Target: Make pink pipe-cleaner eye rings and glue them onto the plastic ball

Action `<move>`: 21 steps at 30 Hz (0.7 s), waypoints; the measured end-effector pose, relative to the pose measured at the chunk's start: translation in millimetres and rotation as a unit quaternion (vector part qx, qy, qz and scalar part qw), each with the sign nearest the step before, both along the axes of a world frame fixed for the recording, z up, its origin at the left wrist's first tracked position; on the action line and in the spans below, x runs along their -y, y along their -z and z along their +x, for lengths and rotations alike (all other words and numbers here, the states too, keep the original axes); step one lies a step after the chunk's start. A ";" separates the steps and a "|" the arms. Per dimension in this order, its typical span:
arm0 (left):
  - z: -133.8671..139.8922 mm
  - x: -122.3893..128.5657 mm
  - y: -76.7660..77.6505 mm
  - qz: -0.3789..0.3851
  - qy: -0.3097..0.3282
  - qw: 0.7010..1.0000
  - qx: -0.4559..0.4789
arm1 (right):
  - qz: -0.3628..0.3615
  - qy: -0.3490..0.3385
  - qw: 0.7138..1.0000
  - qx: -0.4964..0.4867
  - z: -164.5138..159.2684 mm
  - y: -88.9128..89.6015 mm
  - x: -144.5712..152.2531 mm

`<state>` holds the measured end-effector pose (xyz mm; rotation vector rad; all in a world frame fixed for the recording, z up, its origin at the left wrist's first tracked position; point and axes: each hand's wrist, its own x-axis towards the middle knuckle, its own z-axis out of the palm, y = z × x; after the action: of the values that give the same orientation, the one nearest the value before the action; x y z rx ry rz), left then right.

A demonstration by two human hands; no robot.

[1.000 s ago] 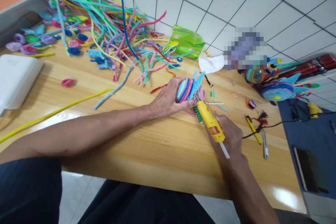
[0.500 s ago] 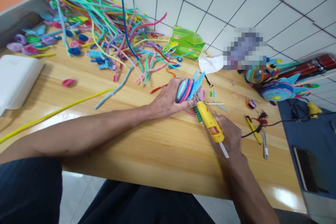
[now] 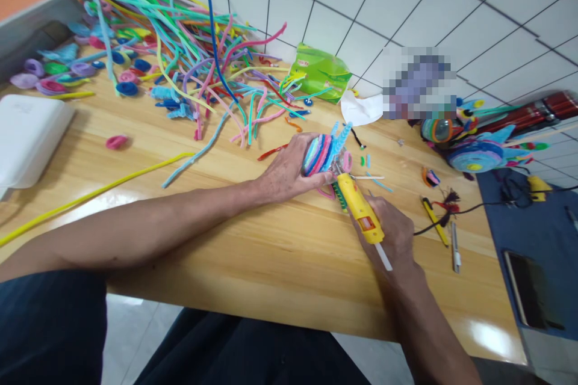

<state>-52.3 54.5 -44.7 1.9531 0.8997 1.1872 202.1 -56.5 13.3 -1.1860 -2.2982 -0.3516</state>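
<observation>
Far left, the heap of pipe cleaners (image 3: 149, 5) lies unchanged. Mid-table, the left hand (image 3: 289, 169) stays curled round the striped piece (image 3: 318, 155), thumb along its near side. Just right, the glue gun (image 3: 357, 200) has hardly moved, its nozzle at the piece, so gluing seems paused on one spot. The right hand (image 3: 394, 230) grips it, fingers mostly hidden.

Around the craft piece (image 3: 320, 155), the table (image 3: 253, 252) bears pipe cleaners (image 3: 180, 18) at ten o'clock, packet (image 3: 320, 75) at twelve, box (image 3: 31, 141) at nine
</observation>
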 end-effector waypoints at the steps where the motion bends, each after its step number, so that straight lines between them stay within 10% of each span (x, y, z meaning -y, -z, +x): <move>1: 0.0 0.1 -0.1 -0.001 0.000 1.000 -0.001 | 0.000 0.001 1.000 0.003 0.2 -0.1 0.0; 21: -0.6 1.2 -1.7 -0.005 -0.003 1.000 -0.007 | 0.008 0.004 1.000 0.005 1.0 1.7 0.6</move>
<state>-53.0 53.3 -43.0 1.9548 0.9175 1.1725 203.1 -57.1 11.6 -1.1879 -2.2964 -0.3779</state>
